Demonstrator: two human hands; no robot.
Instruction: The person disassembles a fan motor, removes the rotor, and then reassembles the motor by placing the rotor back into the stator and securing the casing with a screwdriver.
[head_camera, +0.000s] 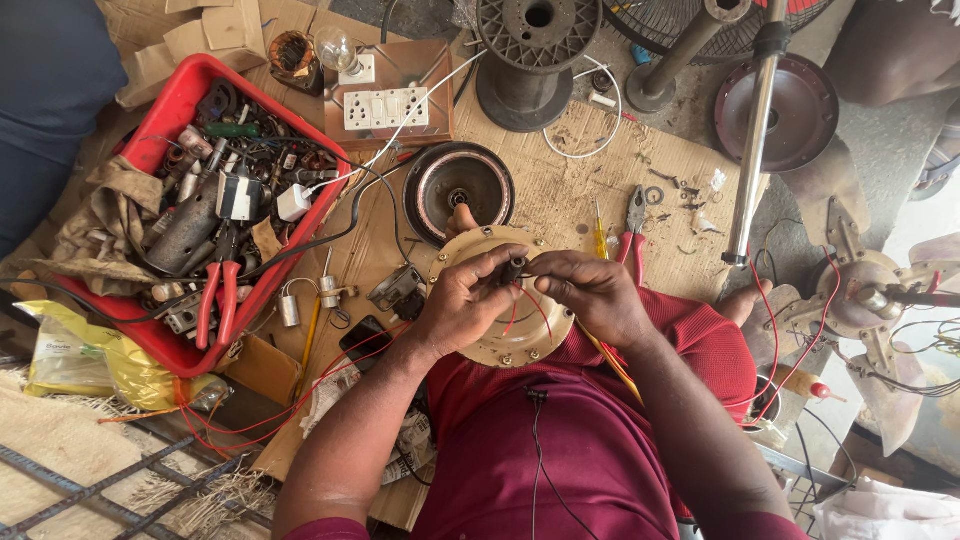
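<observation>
Now small black part (513, 268) pinched between left hand (462, 300), right hand (590, 290)

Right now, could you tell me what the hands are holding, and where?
Both hands pinch a small dark part with red wires, the fingers at its ends.

A round cream metal fan housing (505, 335) rested on the person's lap, with the left hand (462, 300) and right hand (590, 295) meeting above it over a small dark part (514, 268). Just behind it lay a round black motor disc with copper windings (459, 190) on the cardboard sheet (560, 190). To the left sat a red plastic tray (170, 100) filled with tools; red-handled pliers (632, 235) lay to the right.
</observation>
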